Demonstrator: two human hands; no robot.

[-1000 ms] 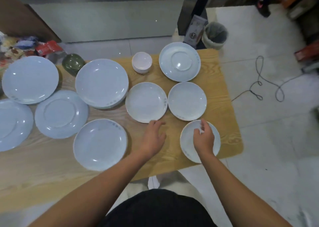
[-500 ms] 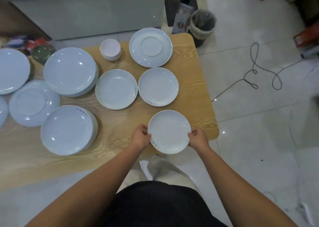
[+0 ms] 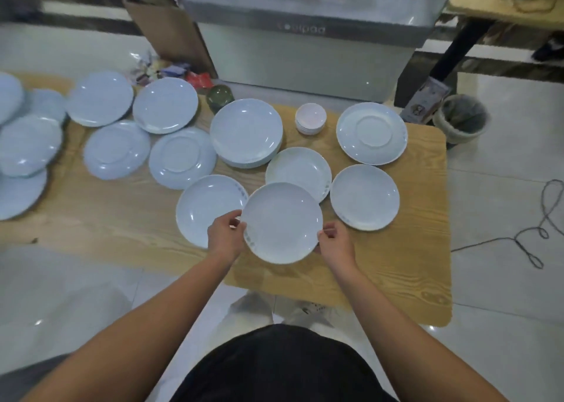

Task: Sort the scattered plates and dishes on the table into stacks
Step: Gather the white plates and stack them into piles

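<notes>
A small white plate point(image 3: 282, 223) is lifted above the wooden table point(image 3: 396, 267), held at both rims: my left hand point(image 3: 225, 237) on its left edge, my right hand point(image 3: 335, 243) on its right edge. It partly covers another small plate point(image 3: 300, 168) behind it. A third small plate point(image 3: 364, 197) lies to the right. A larger plate point(image 3: 204, 207) sits just left, under my left hand. A stack of large plates point(image 3: 246, 133) stands further back. Several more large plates spread to the left, among them an upside-down one point(image 3: 182, 157).
A stack of small bowls point(image 3: 310, 118) and an upside-down plate point(image 3: 371, 133) sit at the back right. A green bowl point(image 3: 219, 97) stands at the far edge. A grey cabinet point(image 3: 305, 44), a bin point(image 3: 462, 117) and a floor cable point(image 3: 543, 218) surround the table.
Both hands took the small plate by its edges at the table's front right, lifted it, and carried it left and away from me, over the middle small plate.
</notes>
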